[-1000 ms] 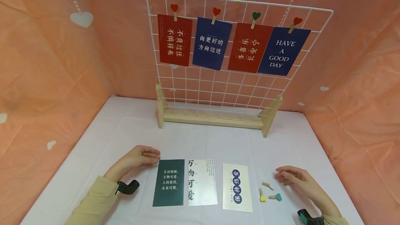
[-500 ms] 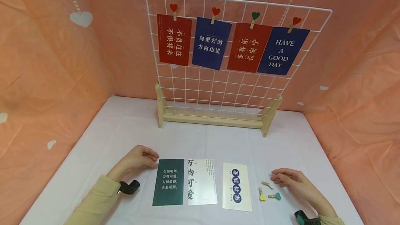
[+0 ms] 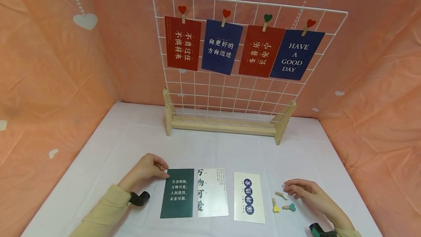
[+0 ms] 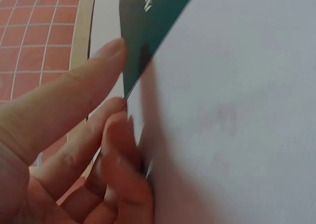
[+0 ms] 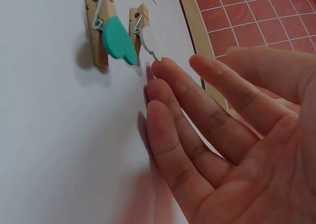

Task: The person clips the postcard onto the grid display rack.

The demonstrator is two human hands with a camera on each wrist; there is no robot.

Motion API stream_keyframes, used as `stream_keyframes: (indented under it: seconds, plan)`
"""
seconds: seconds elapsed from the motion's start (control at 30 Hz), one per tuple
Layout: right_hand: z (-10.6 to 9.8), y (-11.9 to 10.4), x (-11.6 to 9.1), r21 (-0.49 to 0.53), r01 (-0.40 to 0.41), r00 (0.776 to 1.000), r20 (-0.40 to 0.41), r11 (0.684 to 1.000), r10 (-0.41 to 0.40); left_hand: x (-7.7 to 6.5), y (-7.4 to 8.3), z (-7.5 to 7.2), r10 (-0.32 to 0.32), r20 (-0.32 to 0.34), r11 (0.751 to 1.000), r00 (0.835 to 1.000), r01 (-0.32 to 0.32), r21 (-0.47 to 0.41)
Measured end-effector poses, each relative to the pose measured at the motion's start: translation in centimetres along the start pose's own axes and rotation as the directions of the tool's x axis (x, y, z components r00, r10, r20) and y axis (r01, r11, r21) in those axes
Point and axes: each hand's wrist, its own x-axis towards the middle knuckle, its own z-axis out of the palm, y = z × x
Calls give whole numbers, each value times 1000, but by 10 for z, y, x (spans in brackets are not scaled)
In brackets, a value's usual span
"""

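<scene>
My left hand [image 3: 149, 169] is at the upper left corner of a dark green card [image 3: 177, 209] with white lettering. In the left wrist view its thumb [image 4: 111, 51] overlaps the card's edge, casting a shadow, and the index fingertip lies right at the corner. On the right, my right hand [image 3: 306, 191] rests with loosely bent fingers [image 5: 163, 120], holding nothing. Close to its fingertips are small wooden clothespins: one with a pale top [image 3: 281, 195], one with a teal heart [image 3: 289, 207], and one with a yellow heart [image 3: 275, 206].
A white card [image 3: 213, 207] and a cream card [image 3: 238, 196] lie right of the green one. Behind stands a white wire grid [image 3: 222, 94] on a wooden base [image 3: 223, 126]. Red cards [image 3: 182, 63] and blue cards [image 3: 220, 65] hang from it by heart clothespins.
My left thumb has come over the green card's corner as the left hand shifted slightly right. My right hand has moved a little left and down toward the clothespins.
</scene>
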Motion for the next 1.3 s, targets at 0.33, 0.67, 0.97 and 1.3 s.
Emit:
stream_keyframes:
  seconds: [0.33,0.67,0.97,1.3]
  plan:
    - [2,2,0,-36,-50,999,-13,998,50,2,4,10,-14,-112,996,994,23,88]
    - [4,5,0,-37,36,999,4,999,-36,2,7,12,-26,-135,996,991,37,81]
    - [9,2,3,-122,24,999,-23,992,-27,6,1,3,-4,-17,997,1000,3,-72]
    - [11,-1,8,-181,9,999,-43,983,-17,16,-7,-10,-22,131,980,991,47,-195]
